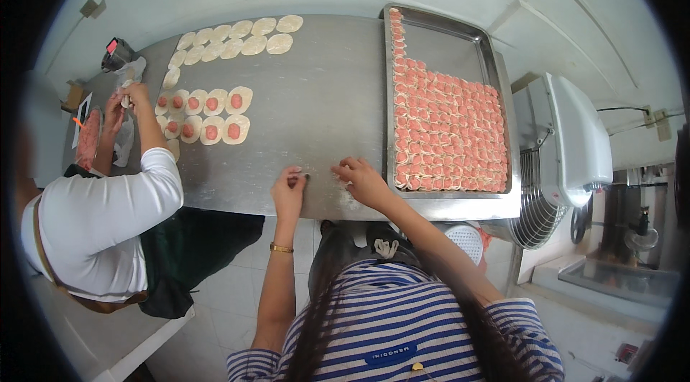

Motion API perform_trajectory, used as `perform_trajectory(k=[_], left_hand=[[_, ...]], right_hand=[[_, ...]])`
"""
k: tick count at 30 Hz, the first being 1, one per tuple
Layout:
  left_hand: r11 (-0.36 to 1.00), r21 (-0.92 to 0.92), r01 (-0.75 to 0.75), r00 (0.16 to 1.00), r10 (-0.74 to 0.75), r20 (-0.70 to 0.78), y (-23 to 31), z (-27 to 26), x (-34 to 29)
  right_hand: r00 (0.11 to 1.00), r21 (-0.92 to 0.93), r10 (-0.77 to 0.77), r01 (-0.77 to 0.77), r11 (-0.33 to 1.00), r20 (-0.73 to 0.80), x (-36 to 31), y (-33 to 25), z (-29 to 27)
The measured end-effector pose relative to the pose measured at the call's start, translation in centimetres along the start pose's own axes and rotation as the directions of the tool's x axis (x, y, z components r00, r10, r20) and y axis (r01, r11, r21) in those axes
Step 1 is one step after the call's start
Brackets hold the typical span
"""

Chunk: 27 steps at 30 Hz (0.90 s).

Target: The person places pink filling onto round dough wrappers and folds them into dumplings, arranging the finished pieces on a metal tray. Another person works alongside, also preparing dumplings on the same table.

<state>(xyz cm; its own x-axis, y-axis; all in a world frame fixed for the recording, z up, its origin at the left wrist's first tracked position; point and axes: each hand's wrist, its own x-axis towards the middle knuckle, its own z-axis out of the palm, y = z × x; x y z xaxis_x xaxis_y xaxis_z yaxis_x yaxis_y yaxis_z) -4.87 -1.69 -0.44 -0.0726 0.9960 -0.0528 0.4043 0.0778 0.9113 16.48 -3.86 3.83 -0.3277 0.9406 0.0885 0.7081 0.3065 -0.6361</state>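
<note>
My left hand (289, 191) rests on the steel table (316, 102) near its front edge, fingers curled, apparently pinching something small that I cannot make out. My right hand (361, 181) lies a little to the right, fingers bent on the tabletop over a floury patch, just left of a metal tray (496, 66). The tray holds several rows of folded dumplings (445, 134) with pink filling. Whether either hand holds anything is unclear.
A person in a white shirt (100, 217) works at the table's left, hands (128, 98) on a wrapper. Round wrappers with pink filling (208, 116) and plain wrappers (230, 40) lie before them. A white mixer machine (568, 145) stands at right.
</note>
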Motion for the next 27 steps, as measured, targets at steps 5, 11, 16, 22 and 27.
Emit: perform_trajectory(k=[5, 11, 16, 22, 27], left_hand=[[0.975, 0.217, 0.044, 0.938, 0.034, -0.345, -2.4, -5.4, 3.4], [0.905, 0.404, 0.136, 0.865, 0.091, -0.494, -3.2, -9.1, 9.6], [0.864, 0.388, 0.321, 0.86, -0.095, -0.501, -2.2, -8.8, 11.8], [0.874, 0.374, 0.31, 0.853, -0.083, -0.515, -3.4, -8.9, 12.5], [0.915, 0.249, 0.317, 0.906, -0.215, -0.363, -6.0, -9.0, 11.7]], right_hand=[[1.0, -0.126, 0.016, -0.013, 0.992, 0.023, -0.1, -0.3, 0.6], [0.995, -0.088, 0.043, -0.051, 0.995, -0.091, -0.2, -0.3, 1.2], [0.974, 0.18, 0.127, -0.093, 0.979, -0.189, 0.4, 0.7, -2.7], [0.85, 0.298, 0.314, -0.196, 0.934, -0.423, 4.4, 8.8, -14.2], [0.78, 0.122, 0.341, -0.327, 0.937, -0.525, 8.4, 20.3, -22.2]])
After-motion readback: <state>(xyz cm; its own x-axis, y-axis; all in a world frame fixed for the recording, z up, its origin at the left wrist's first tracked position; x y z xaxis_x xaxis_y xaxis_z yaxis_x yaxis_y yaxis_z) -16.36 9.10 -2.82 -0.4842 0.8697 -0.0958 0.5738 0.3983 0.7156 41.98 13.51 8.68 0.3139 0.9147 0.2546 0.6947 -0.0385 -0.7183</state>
